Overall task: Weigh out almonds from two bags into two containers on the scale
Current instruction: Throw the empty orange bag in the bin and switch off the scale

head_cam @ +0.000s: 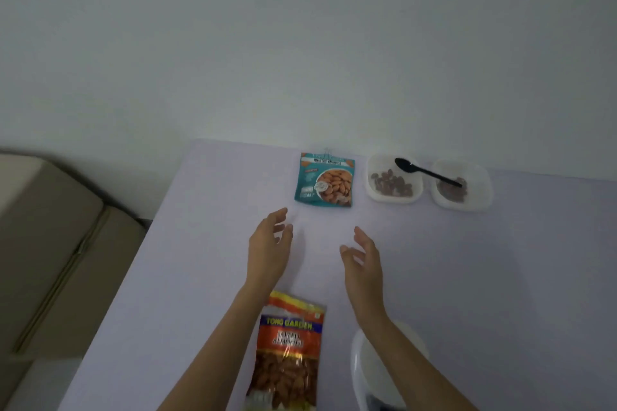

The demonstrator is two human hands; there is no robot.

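While both hands, left hand [267, 243] and right hand [362, 257], hover open and empty mid-desk, grasp the teal bag [324, 180] near the far edge by its sides, keeping it upright.

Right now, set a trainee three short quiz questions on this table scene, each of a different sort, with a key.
1. True or false: the black spoon lies bridging the two clear containers.
2. Which bag lies nearer the person? A) the teal almond bag B) the orange almond bag
3. Fill the gap: the left hand and right hand hover open over the table, holding ____.

Key: 1 true. 2 B. 3 nothing.
Both containers, the left container and the right container, already hold some almonds.
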